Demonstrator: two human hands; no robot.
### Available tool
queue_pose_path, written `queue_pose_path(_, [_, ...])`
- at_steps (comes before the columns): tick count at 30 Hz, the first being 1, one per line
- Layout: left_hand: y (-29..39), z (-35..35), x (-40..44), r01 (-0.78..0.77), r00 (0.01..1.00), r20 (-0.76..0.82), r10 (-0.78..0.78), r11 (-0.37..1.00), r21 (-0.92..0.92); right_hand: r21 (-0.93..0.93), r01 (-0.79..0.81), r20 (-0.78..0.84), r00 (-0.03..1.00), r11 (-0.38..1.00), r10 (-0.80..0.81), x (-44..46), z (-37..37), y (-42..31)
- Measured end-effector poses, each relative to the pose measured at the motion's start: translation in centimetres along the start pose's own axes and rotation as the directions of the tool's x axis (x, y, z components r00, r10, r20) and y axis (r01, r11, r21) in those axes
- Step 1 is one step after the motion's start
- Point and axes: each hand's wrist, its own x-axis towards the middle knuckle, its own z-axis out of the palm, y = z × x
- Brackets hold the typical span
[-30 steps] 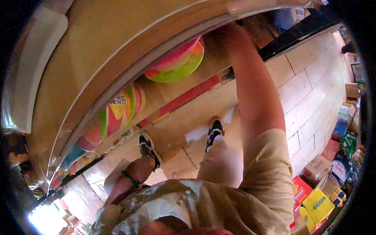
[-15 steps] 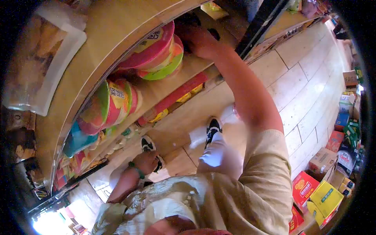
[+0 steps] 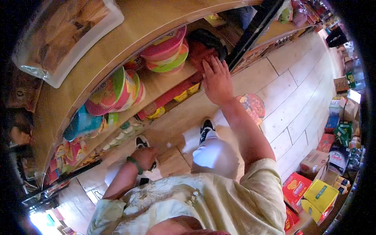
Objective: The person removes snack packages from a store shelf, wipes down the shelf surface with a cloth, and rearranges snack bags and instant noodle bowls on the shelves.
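On the shelf, a dark red tub with a black rim (image 3: pixel 201 49) sits right of two stacked pink and green tubs (image 3: pixel 166 51). The fingers of my right hand (image 3: pixel 217 80) are stretched out and slightly apart against its near side. My left hand (image 3: pixel 145 157) hangs low over one shoe, behind a green wristband; its fingers are too dark to make out. More pink and green tubs (image 3: pixel 117 92) lie tilted farther left, beside a teal container (image 3: pixel 82 123).
A wooden upper shelf (image 3: pixel 156 19) carries a large clear-edged pack (image 3: pixel 66 37). A black shelf post (image 3: pixel 254 33) stands right of the tub. Cartons, including a yellow box (image 3: pixel 321 196), line the floor at right. A round red floor sticker (image 3: pixel 252 109) shows beside my right forearm.
My right hand has come out from under the upper shelf toward the shelf's front edge. The black-rimmed tub now shows more clearly. The view has shifted, revealing more shelf and the floor sticker.
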Motion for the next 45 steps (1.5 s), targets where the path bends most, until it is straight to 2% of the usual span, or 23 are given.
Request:
queue_pose_path(2, [0.7, -0.9, -0.3, 0.061, 0.991, 0.122, -0.063, 0.998, 0.021, -0.046, -0.031, 0.008, 0.999, 0.998, 0.031, 0.5, 0.5, -0.4])
queue_pose_path(5, [-0.2, -0.4, -0.5, 0.102, 0.981, 0.169, -0.096, 0.994, -0.026, -0.12, -0.157, 0.105, 0.98, 0.98, 0.17, 3.9, 2.1, 0.5])
queue_pose_path(7, [-2.6, 2.1, -0.3, 0.052, 0.988, 0.148, -0.041, 0.996, -0.068, -0.304, -0.19, 0.019, 0.978, 0.933, 0.206, 6.4, 3.8, 2.0])
queue_pose_path(9, [-3.4, 2.8, -0.1, 0.006, 0.992, 0.125, 0.008, 0.994, -0.11, -0.257, -0.11, -0.026, 0.994, 0.96, 0.106, 8.9, 6.4, 5.1])
queue_pose_path(10, [-1.4, 0.7, -0.6, 0.106, 0.986, 0.141, -0.091, 0.989, -0.106, -0.221, -0.032, -0.08, 0.997, 0.975, 0.015, 10.0, 7.7, 6.4])
queue_pose_path(11, [-0.2, -0.9, -0.8, 0.2, 0.97, 0.159, -0.183, 0.975, -0.099, -0.222, -0.033, -0.071, 0.997, 0.975, 0.018, 11.8, 8.5, 6.4])
queue_pose_path(14, [-0.2, -2.1, -0.7, 0.124, 0.972, 0.217, -0.095, 0.985, -0.121, -0.167, -0.03, -0.01, 1.0, 0.986, 0.028, 15.6, 9.8, 5.5])
queue_pose_path(20, [-0.1, -1.5, 0.2, 0.14, 0.95, 0.284, -0.126, 0.99, -0.027, -0.098, -0.019, -0.019, 1.0, 0.995, 0.017, 17.9, 11.0, 3.0])
queue_pose_path(24, [-0.5, -0.5, 0.2, 0.103, 0.965, 0.243, -0.097, 0.995, -0.012, -0.083, -0.14, 0.035, 0.989, 0.987, 0.144, 16.9, 9.6, 5.1])
queue_pose_path(25, [-0.1, -0.6, -0.1, 0.121, 0.982, 0.155, -0.111, 0.991, -0.057, -0.084, -0.201, 0.08, 0.975, 0.976, 0.208, 16.4, 9.1, 5.9])
queue_pose_path(26, [0.2, -0.8, -0.2, 0.13, 0.99, 0.065, -0.124, 0.986, -0.102, -0.087, -0.264, 0.122, 0.954, 0.961, 0.273, 15.7, 8.6, 6.8])
queue_pose_path(28, [0.9, -1.9, -0.5, 0.133, 0.989, 0.083, -0.125, 0.986, -0.097, -0.108, -0.396, 0.22, 0.885, 0.912, 0.41, 14.2, 7.5, 7.7])
queue_pose_path(30, [1.2, -1.9, -0.6, 0.119, 0.988, 0.108, -0.109, 0.988, -0.094, -0.229, -0.421, 0.242, 0.849, 0.878, 0.47, 12.0, 7.0, 8.1])
queue_pose_path(31, [0.7, -1.6, -0.7, 0.052, 0.985, 0.163, -0.054, 0.998, 0.02, -0.375, -0.344, 0.18, 0.884, 0.861, 0.432, 10.9, 7.4, 8.2])
queue_pose_path(32, [0.3, -1.3, -0.6, -0.019, 0.975, 0.223, -0.01, 0.991, 0.132, -0.654, -0.173, 0.013, 0.971, 0.736, 0.239, 9.7, 8.4, 8.7])
queue_pose_path(33, [0.0, -1.0, -0.6, -0.026, 0.977, 0.215, -0.003, 0.991, 0.134, -0.66, -0.176, 0.004, 0.971, 0.731, 0.237, 9.6, 7.4, 8.0])
queue_pose_path(35, [-0.8, -0.4, -0.9, -0.061, 0.991, 0.125, 0.044, 0.988, 0.142, -0.402, -0.402, 0.006, 0.897, 0.823, 0.442, 9.3, 5.5, 5.0])
queue_pose_path(36, [-1.0, -0.3, -0.9, -0.062, 0.994, 0.094, 0.049, 0.988, 0.144, -0.395, -0.398, -0.003, 0.902, 0.828, 0.432, 9.3, 5.6, 4.7])
queue_pose_path(38, [-1.0, -0.3, -0.7, -0.019, 0.995, 0.098, 0.006, 0.991, 0.131, -0.213, -0.546, 0.044, 0.823, 0.81, 0.567, 8.9, 6.1, 4.2])
queue_pose_path(40, [-1.1, -0.3, -0.6, 0.027, 0.991, 0.128, -0.041, 0.994, 0.108, -0.161, -0.563, 0.069, 0.813, 0.811, 0.578, 8.7, 5.3, 3.2])
queue_pose_path(42, [-1.5, -0.2, -0.6, -0.074, 0.99, 0.132, 0.057, 0.989, 0.131, -0.115, -0.582, 0.092, 0.8, 0.805, 0.593, 7.9, 4.6, 2.7])
queue_pose_path(44, [-1.5, -0.6, -0.4, -0.032, 0.982, 0.187, 0.003, 0.988, 0.151, -0.257, -0.382, -0.02, 0.921, 0.888, 0.39, 6.4, 4.6, 2.7])
queue_pose_path(45, [-1.4, -0.7, -0.6, 0.009, 0.967, 0.249, -0.053, 0.984, 0.176, -0.256, -0.377, -0.013, 0.922, 0.89, 0.387, 5.9, 4.1, 2.7])
